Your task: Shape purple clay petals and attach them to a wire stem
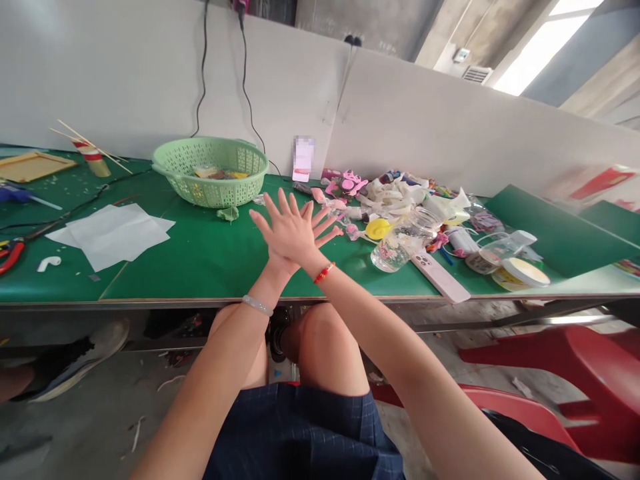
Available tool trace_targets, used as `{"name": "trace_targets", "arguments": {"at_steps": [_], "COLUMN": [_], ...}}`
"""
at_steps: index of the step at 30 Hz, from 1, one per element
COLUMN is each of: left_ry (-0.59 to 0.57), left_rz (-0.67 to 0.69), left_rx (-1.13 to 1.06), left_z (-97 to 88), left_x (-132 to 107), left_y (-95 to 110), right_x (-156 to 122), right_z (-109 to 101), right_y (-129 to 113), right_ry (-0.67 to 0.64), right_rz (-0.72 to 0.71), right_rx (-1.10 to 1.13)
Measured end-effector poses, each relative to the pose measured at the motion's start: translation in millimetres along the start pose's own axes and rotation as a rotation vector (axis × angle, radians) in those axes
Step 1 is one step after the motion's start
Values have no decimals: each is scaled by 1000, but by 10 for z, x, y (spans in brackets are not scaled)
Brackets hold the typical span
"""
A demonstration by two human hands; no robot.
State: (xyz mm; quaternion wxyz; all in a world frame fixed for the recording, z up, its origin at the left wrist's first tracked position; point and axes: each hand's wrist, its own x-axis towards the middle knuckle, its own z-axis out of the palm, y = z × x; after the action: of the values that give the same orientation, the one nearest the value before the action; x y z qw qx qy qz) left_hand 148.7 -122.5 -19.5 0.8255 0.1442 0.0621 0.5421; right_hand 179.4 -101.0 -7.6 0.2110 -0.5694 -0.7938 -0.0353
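Right hand crosses over left hand, both empty, fingers spread, above green-topped bench; better leave room from clear plastic jar at three o'clock.

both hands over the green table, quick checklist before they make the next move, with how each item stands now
1. Hands unloaded: ok; no held object shows in the right hand or the left hand.
2. Hands apart: not ok; the right lies crossed over the left.
3. Fingers spread: ok, on the right hand; the left is partly covered.
4. White sheets away from the hands: ok, they lie off to the left.
5. Pale pink phone well back from the front edge of the green table: not ok, its near end reaches it.
6. Green basket contents identified: cannot tell.
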Motion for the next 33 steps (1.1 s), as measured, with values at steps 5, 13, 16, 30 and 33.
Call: {"name": "trace_targets", "arguments": {"at_steps": [5, 13, 16, 30, 33], "left_ry": [36, 169, 184, 112, 69], "left_rz": [0, 89, 113, 216, 218], "left_rx": [23, 20, 31, 116, 143], "left_z": [-42, -1, -2, -80, -81], "left_x": [32, 156, 154, 127, 133], "left_y": [9, -106, -109, 47, 65], "right_x": [346, 469, 516, 431, 335], "right_z": [-77, -21, 6, 54, 66], "right_y": [329, 586, 604, 344, 271], "right_ry": [-16, 47, 93, 16, -59], "right_rz": [90, 149, 201, 359, 360], "right_rx": [162, 226, 190, 208, 235]}}
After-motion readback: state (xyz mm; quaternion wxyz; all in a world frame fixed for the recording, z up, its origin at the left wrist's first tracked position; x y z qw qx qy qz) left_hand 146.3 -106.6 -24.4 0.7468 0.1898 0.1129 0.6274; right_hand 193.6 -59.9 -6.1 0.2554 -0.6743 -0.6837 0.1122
